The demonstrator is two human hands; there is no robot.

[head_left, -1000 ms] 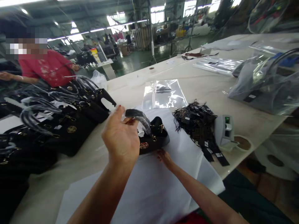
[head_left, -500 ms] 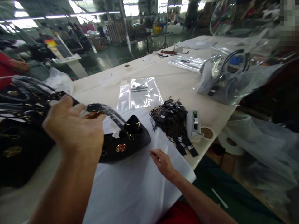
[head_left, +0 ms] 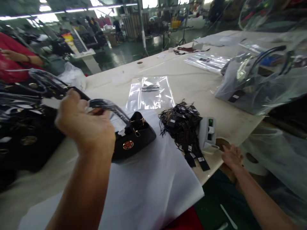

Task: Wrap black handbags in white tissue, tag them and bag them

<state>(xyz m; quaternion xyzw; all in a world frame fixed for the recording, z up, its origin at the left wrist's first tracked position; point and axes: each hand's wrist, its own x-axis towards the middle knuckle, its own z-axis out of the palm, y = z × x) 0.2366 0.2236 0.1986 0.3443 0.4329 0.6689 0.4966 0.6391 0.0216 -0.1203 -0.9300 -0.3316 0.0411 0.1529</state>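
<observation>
My left hand point(head_left: 87, 123) is closed around the plastic-wrapped handle of a black handbag point(head_left: 134, 145) with a round gold-and-red emblem. The bag rests on a white sheet point(head_left: 153, 179), its top gaping a little. My right hand point(head_left: 232, 156) is at the table's right edge, fingers curled beside a brown tape roll point(head_left: 222, 143); whatever they pinch is too small to make out. Just left of it stands a pale tape dispenser point(head_left: 203, 132) with something green inside. A heap of black hang tags point(head_left: 181, 123) with strings lies between the handbag and the dispenser.
More black handbags point(head_left: 28, 137) crowd the left side. Clear plastic bags point(head_left: 153, 92) lie flat behind the sheet. A grey handbag in plastic point(head_left: 249, 83) stands at right, above loose plastic film point(head_left: 283, 163). A person in red point(head_left: 19, 57) is at far left.
My right hand has moved right, from over the white sheet to the tape roll at the table edge. My left hand keeps its hold on the handbag handle. The view has shifted.
</observation>
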